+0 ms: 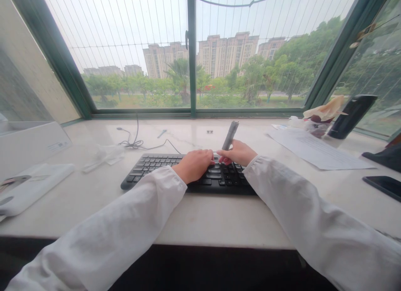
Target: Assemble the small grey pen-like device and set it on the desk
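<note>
A black keyboard [216, 183] lies flat on the white sill-like desk. My left hand [196, 163] rests over its middle, fingers bent and pressed together at the keys; what is at the fingertips is hidden. My right hand [239, 153] is closed around a grey pen-shaped tool [231, 135], which stands tilted with its upper end up and to the right. The tool's lower end is hidden in my fingers, just above the right part of the keyboard. The fingertips of both hands are close together. Behind the keyboard lie two small dark pieces [209, 132].
A thin bluish piece [162, 134] and a coiled cable [134, 144] lie behind the keyboard. To the left are clear plastic wrap [103, 155] and white boxes [34, 142]. Right: paper sheets [316, 151], a dark bottle [352, 115], a phone [384, 186]. A window [192, 113] closes the back.
</note>
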Available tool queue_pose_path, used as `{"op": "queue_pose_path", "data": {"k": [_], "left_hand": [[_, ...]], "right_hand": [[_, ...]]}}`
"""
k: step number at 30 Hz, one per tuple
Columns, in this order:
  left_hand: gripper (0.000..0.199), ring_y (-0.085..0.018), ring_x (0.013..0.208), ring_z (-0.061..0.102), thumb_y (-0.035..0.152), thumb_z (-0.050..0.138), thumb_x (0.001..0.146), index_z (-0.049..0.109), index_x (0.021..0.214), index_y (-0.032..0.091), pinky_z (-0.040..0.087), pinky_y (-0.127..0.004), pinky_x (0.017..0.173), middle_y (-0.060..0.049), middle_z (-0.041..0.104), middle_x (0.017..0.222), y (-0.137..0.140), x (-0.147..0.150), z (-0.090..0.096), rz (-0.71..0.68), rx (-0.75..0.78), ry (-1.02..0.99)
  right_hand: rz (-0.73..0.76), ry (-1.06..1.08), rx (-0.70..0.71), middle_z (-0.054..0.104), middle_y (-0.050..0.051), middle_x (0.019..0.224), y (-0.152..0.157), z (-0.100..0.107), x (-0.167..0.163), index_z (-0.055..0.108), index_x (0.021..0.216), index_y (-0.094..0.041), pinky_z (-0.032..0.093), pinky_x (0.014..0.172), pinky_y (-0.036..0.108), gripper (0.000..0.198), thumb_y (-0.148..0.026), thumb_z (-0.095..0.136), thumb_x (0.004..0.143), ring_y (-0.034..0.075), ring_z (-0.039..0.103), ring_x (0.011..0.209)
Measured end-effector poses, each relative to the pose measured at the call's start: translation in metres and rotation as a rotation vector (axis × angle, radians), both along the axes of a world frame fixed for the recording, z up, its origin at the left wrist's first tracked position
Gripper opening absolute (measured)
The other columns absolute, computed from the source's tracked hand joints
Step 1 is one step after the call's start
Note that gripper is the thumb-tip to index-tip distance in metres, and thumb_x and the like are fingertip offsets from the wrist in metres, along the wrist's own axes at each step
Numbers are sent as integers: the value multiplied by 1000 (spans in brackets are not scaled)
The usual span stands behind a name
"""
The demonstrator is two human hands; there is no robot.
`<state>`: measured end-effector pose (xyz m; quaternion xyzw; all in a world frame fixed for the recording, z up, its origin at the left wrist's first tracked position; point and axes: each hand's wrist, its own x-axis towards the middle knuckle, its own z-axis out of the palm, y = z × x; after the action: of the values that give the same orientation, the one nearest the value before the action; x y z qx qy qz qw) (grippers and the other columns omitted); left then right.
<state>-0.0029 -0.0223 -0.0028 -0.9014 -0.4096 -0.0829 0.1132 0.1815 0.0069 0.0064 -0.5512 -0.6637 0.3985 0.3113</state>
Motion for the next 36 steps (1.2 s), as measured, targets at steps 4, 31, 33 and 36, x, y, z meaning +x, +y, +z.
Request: {"op": "queue_pose_path", "data": {"k": [4, 31, 33, 36], "left_hand": [[21, -22, 87, 63, 30, 39, 97, 52, 97, 14, 48, -32, 73, -10, 64, 95, 0, 1, 0, -15, 19, 28], [20, -23, 88, 62, 28, 39, 97, 52, 96, 13, 48, -33, 75, -11, 64, 96, 1, 0, -1, -22, 34, 17], [20, -22, 89, 62, 29, 39, 97, 52, 97, 13, 48, -33, 76, -11, 64, 96, 1, 0, -1, -22, 32, 17], [21, -21, 89, 62, 29, 38, 98, 52, 97, 13, 48, -32, 77, -10, 64, 96, 1, 1, 0, -10, 21, 21]], "right_hand": [[-8, 39, -23, 69, 5, 60, -1, 0, -3, 60, 76, -16, 58, 58, 30, 12, -23, 70, 76, 18, 66, 58], [41, -238, 96, 63, 3, 59, 3, 5, 8, 54, 64, -18, 50, 52, 26, 36, -47, 60, 83, 14, 59, 49], [45, -143, 52, 63, 3, 59, 6, 2, 7, 54, 62, -17, 51, 50, 25, 34, -44, 63, 81, 14, 60, 51], [19, -48, -4, 63, 3, 57, 9, -2, 5, 55, 62, -16, 53, 51, 25, 34, -43, 68, 79, 14, 61, 51]]}}
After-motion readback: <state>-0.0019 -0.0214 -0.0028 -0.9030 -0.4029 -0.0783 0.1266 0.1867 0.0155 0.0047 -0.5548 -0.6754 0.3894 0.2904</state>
